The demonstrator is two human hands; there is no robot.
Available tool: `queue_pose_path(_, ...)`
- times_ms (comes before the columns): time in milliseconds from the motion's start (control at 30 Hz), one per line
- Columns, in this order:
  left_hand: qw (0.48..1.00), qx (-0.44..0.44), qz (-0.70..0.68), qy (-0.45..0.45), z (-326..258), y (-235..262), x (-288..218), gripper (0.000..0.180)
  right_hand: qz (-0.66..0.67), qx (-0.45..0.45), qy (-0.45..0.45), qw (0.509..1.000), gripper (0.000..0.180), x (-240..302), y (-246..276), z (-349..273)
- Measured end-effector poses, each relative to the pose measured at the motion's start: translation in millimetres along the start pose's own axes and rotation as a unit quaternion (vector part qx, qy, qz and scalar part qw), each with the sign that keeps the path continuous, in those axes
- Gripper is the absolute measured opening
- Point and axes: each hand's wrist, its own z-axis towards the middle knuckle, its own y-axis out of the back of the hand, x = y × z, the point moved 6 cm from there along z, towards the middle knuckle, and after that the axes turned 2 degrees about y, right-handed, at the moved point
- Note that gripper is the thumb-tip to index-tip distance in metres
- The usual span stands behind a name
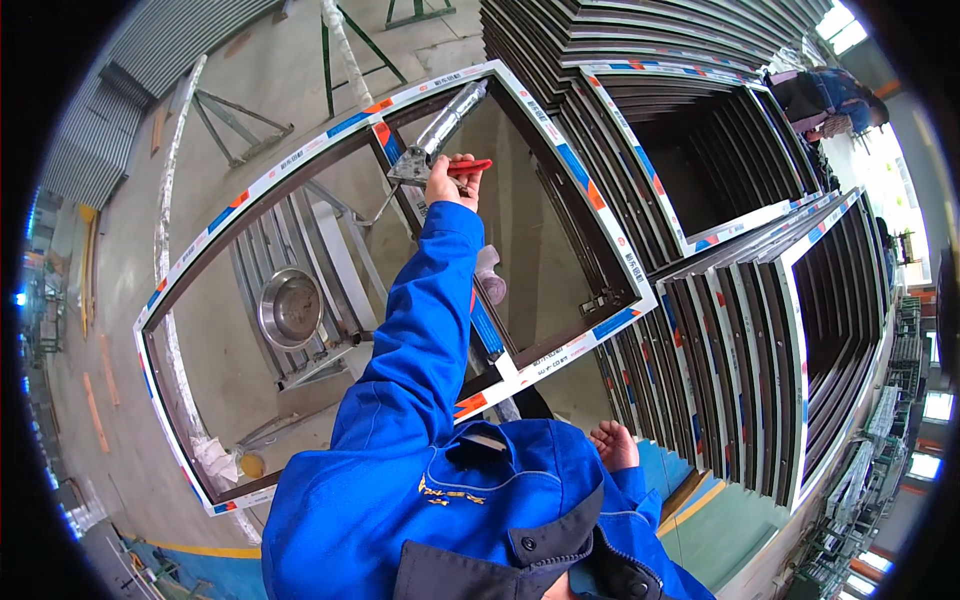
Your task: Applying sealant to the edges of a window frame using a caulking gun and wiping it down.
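Observation:
My left hand (455,182) is stretched out over a large window frame (300,160), closed on a caulking gun (432,140). The gun has a silver barrel, a metal bracket with a thin rod and a red handle part beside my fingers. Its barrel reaches toward the frame's far corner; whether the tip touches is unclear. The dark frame carries white, blue and orange protective film, and a crossbar (485,325) divides it. My right hand (615,445) is by my right side with its fingers curled in, and nothing shows in it.
A metal bowl (290,308) sits on a slatted metal stand (300,235), seen through the frame. Crumpled paper (215,460) lies at the near left corner. Wrapped trestle bars (170,220) run at left. Stacked frames (720,370) fill the right; another person (830,100) stands beyond.

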Motion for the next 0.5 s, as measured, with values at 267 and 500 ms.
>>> queue_pose_path(267, 1.000, -0.003, 0.008, -0.007, 0.4, 4.6, -0.2, 0.017, 0.008, -0.004, -0.001, 1.000, 0.028, 0.4, 0.3, -0.2)
queue_pose_path(500, 1.000, -0.014, 0.018, -0.005, -5.1, 9.5, 0.9, 0.018, 0.000, 0.010, 0.005, 1.000, 0.028, 2.1, -2.5, -1.2)
